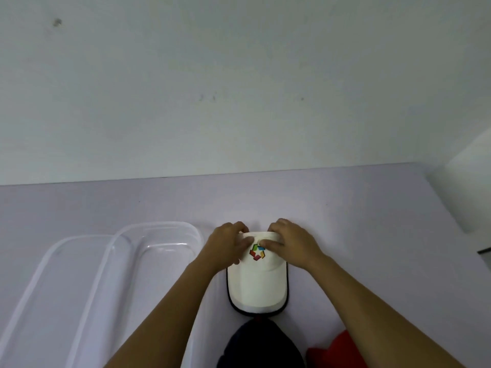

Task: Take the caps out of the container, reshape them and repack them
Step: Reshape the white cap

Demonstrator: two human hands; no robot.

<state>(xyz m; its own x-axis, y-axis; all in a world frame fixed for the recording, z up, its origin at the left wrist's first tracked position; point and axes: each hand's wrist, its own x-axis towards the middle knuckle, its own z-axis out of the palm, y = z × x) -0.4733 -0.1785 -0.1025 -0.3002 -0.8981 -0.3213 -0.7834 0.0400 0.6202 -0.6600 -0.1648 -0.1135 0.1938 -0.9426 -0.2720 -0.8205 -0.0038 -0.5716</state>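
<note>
A white cap (257,282) with a coloured logo and a dark-edged brim lies on the pale table, brim pointing toward me. My left hand (228,245) grips the left side of its crown. My right hand (291,244) grips the right side, fingers pressed next to the logo. A dark navy cap (261,346) lies just below the brim at the bottom edge. A red cap (337,351) shows partly at the bottom right. A clear plastic container (156,251) stands left of the white cap, with nothing visible inside it.
A clear lid or second tray (53,288) lies left of the container, overlapping it. A white wall rises behind the table's far edge (239,173). A white object (467,187) stands at the right edge of the table.
</note>
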